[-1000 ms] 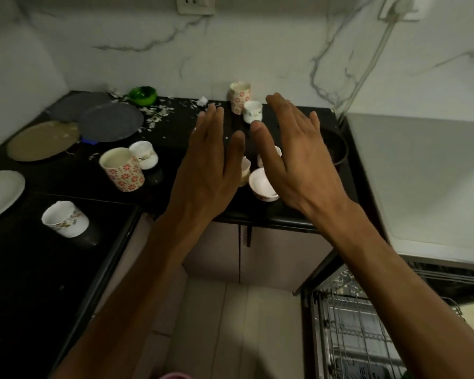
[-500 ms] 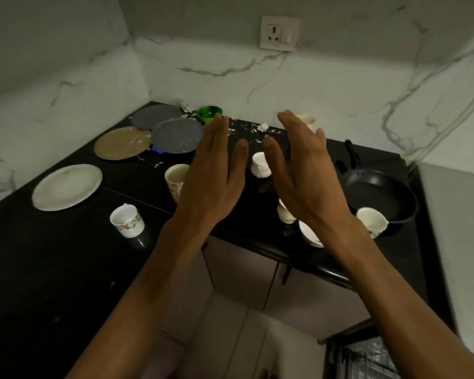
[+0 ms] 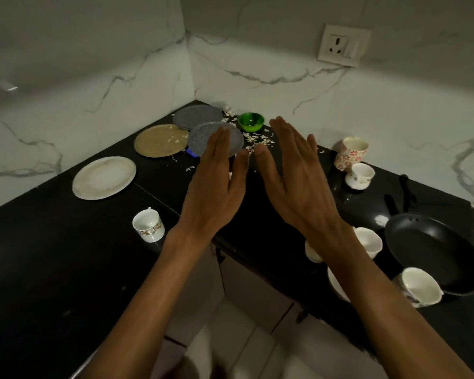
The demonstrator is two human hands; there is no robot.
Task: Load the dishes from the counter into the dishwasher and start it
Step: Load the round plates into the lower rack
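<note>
Both hands hover flat above the black corner counter (image 3: 52, 263), fingers straight, holding nothing. My left hand (image 3: 216, 187) partly covers a grey plate (image 3: 203, 136); my right hand (image 3: 298, 181) is beside it. Behind them lie another grey plate (image 3: 196, 116), a tan plate (image 3: 159, 140), a white plate (image 3: 104, 177) and a green bowl (image 3: 251, 121). A small patterned cup (image 3: 148, 225) stands at the left. On the right are a flowered mug (image 3: 350, 151), a white cup (image 3: 360, 176), a black pan (image 3: 433, 253) and several white cups and bowls (image 3: 419, 285). The dishwasher is out of view.
Marble walls meet in the corner behind the counter, with a wall socket (image 3: 342, 45) at the upper right. White scraps (image 3: 257, 138) litter the counter near the green bowl. Cabinet doors (image 3: 252, 291) and a pale floor (image 3: 246, 348) lie below the counter edge.
The view has swung left and up, away from the dishwasher rack toward the counter corner. Both hands stay flat and empty, now over the grey plate and scraps.
</note>
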